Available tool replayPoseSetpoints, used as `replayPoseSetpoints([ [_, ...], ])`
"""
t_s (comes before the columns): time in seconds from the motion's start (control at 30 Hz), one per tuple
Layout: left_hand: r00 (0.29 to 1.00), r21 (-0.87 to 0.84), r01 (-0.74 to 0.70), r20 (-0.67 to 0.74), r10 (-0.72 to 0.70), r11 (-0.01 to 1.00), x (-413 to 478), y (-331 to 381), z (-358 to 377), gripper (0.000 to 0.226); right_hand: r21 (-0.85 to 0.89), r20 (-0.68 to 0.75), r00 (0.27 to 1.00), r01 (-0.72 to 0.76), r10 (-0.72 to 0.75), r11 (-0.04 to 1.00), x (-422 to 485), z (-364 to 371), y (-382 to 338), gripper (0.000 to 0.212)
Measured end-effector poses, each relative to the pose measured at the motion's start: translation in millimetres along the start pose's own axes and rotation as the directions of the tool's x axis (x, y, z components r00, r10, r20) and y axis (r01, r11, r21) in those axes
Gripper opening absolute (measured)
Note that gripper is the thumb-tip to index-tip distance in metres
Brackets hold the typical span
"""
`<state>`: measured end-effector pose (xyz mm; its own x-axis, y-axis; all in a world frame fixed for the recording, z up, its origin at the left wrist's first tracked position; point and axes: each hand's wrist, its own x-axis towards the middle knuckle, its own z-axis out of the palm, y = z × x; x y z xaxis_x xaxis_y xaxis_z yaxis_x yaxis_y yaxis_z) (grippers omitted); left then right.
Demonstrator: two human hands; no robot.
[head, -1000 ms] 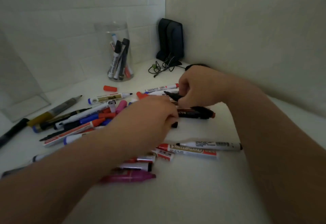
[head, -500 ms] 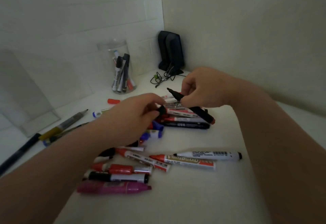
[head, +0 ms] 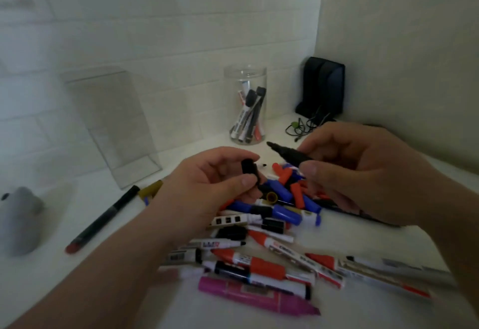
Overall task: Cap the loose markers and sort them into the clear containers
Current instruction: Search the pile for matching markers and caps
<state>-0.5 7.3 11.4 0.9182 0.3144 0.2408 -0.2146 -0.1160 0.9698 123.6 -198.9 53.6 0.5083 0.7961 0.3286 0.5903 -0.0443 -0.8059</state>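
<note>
Markers (head: pixel 259 267) lie heaped on the worktop (head: pixel 85 194) beneath both hands, with the clear jar (head: pixel 245 77) beyond them at far centre. The right hand (head: pixel 363 173) pinches a black marker (head: pixel 290 156), its long axis running right to left and its bare tip pointing left and slightly away. The left hand (head: pixel 207 181) pinches a black cap (head: pixel 250 170) just left of that tip, not touching it. I cannot tell which way the cap's mouth faces.

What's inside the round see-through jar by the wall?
The round jar holds a few markers leaning on end, mostly white with black caps, one red near the bottom. They overlap, so I can't count them.
</note>
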Motion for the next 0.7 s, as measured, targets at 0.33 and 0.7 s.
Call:
replayPoseSetpoints([
  [0.33, 1.000, 0.201, 0.003, -0.010, -0.001, 0.980, 1.9, 2.9, -7.2, 0.015, -0.104, 0.078, 0.997, 0.000, 0.008, 0.995, 1.8, 5.8, 12.8, 0.031],
  [0.7, 0.996, 0.312, -0.055, 0.090, 0.029, 0.948, -1.6, 3.8, -4.8, 0.020, -0.156, 0.150, 0.988, 0.056, -0.032, 0.986, 0.2, 4.4, 11.2, 0.032],
])
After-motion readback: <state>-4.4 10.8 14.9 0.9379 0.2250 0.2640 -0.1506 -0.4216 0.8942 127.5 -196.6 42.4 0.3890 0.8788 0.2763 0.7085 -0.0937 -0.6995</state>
